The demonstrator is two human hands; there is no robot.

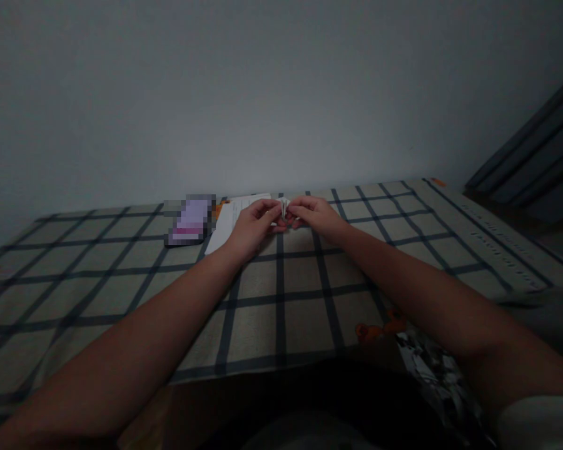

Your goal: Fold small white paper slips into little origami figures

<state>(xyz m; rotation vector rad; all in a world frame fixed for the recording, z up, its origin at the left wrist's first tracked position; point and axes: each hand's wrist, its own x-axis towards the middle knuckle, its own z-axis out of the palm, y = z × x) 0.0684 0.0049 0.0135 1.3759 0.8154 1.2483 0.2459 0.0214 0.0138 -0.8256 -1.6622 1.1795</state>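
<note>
Between my two hands, just above the far half of the checked cloth, is a small piece of folded white paper. My left hand pinches its left side with thumb and fingers. On the opposite side my right hand grips it the same way, fingertips bent inward. The fingers hide much of the paper, so its full shape cannot be made out. Behind and left of my left hand lies a white printed sheet, partly covered by that hand.
A phone with a lit, blurred purple screen rests left of the sheet. The checked tablecloth covers the table, which meets a plain wall. A dark curtain hangs at right. Crumpled shiny material shows below the near edge.
</note>
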